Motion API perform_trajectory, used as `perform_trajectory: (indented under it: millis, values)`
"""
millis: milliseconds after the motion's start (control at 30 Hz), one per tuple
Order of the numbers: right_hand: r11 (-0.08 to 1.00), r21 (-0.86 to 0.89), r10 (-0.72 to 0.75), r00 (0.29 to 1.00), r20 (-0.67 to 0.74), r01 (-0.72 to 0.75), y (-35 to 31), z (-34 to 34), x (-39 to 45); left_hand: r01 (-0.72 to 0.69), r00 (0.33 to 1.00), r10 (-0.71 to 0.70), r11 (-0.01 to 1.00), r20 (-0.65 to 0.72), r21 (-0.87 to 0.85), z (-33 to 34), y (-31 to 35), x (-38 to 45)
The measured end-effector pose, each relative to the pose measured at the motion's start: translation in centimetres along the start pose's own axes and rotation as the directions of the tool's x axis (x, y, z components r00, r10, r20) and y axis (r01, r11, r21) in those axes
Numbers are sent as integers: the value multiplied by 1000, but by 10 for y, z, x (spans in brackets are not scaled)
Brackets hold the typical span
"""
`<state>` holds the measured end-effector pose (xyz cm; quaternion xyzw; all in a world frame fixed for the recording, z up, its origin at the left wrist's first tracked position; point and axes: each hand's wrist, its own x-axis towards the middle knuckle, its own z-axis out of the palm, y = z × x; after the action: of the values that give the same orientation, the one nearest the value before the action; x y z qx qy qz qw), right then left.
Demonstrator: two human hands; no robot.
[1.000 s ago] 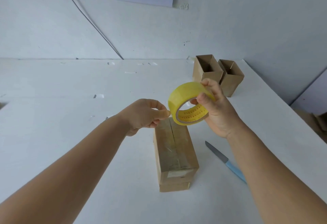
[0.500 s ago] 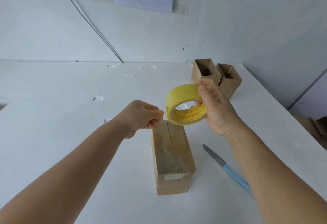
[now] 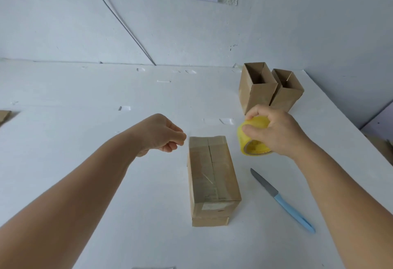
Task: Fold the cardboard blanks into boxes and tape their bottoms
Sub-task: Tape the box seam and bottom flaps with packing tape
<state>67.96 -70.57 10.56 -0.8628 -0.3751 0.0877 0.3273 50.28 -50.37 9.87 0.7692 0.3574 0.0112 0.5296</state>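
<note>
Tape roll (image 3: pixel 254 139) is sitting in the right hand (image 3: pixel 276 132), which is gripping it just right of the box (image 3: pixel 212 175) lying mid-counter (image 3: pixel 85 120). Left hand (image 3: pixel 161 133) is curling shut, maybe pinching tape; cannot tell. Cardboard is looking light and stiff; holding its sides is best.

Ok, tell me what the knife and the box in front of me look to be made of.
Knife: dull grey blade, probably metal; smooth light-blue handle, likely plastic by its even colour. Box: brown matte cardboard, probably corrugated, with glossy clear tape showing as shiny creases along its top seam.
</note>
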Motion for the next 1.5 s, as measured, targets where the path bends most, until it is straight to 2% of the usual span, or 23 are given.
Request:
perform_trajectory:
  millis: [133,433,900,1133,1400,1500]
  values:
    - [998,24,64,997,34,-65,3,4,-3,2,1000,-2,1000,-8,-28,0,-1,4]
    - [998,-37,57,996,70,-54,12,19,-1,23,995,-24,1000,-92,-17,9,-13,12]
    - [995,-33,93,989,118,-90,21,32,3,50,993,-49,999,-105,9,9,-25,22]
    - [991,-17,130,981,144,-129,26,42,2,40,996,-40,999,-74,1,18,-37,25]
    - [991,-3,133,982,137,-134,21,59,-4,69,998,-68,989,9,-129,33,-51,31]
    - [991,-31,130,985,118,-127,19,58,-5,139,990,-139,990,9,0,29,-59,32]
